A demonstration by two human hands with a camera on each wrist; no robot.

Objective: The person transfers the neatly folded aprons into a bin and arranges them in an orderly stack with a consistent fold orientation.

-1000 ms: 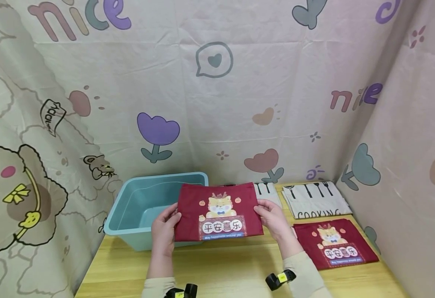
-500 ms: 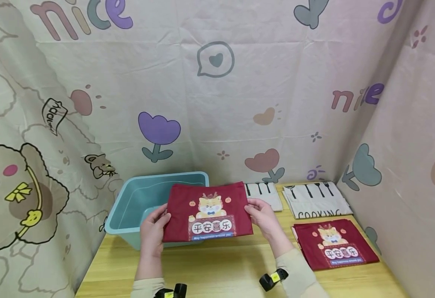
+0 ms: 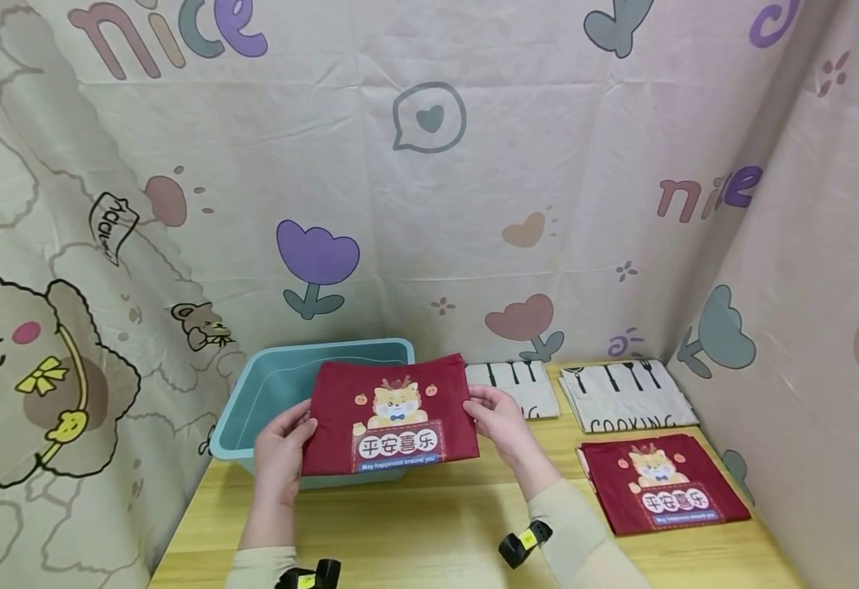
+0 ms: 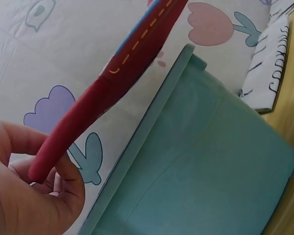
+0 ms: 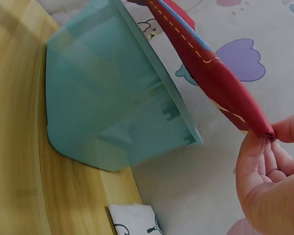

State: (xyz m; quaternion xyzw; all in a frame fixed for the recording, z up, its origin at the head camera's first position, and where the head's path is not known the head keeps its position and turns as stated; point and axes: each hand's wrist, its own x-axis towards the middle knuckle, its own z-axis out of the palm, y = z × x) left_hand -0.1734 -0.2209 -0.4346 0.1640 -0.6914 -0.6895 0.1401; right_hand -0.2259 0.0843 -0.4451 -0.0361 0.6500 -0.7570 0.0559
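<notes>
A folded dark red cloth (image 3: pixel 391 415) with a cartoon animal print is held flat above the teal plastic bin (image 3: pixel 262 388). My left hand (image 3: pixel 282 446) pinches its left edge and my right hand (image 3: pixel 494 417) pinches its right edge. In the left wrist view the thumb and fingers (image 4: pixel 63 183) clamp the red cloth's (image 4: pixel 117 73) edge over the bin (image 4: pixel 201 161). In the right wrist view my fingertips (image 5: pixel 284 132) pinch the cloth's (image 5: pixel 206 68) corner, with the bin (image 5: pixel 103 103) below.
A second red printed cloth (image 3: pixel 661 483) lies at the right on the wooden table (image 3: pixel 429 532). Two white folded cloths with black prints (image 3: pixel 624 394) (image 3: pixel 518 386) lie at the back. Patterned fabric walls enclose the table on three sides.
Both hands have carried the red cloth leftward, so it now sits further over the teal bin. The white cloth behind it is more exposed.
</notes>
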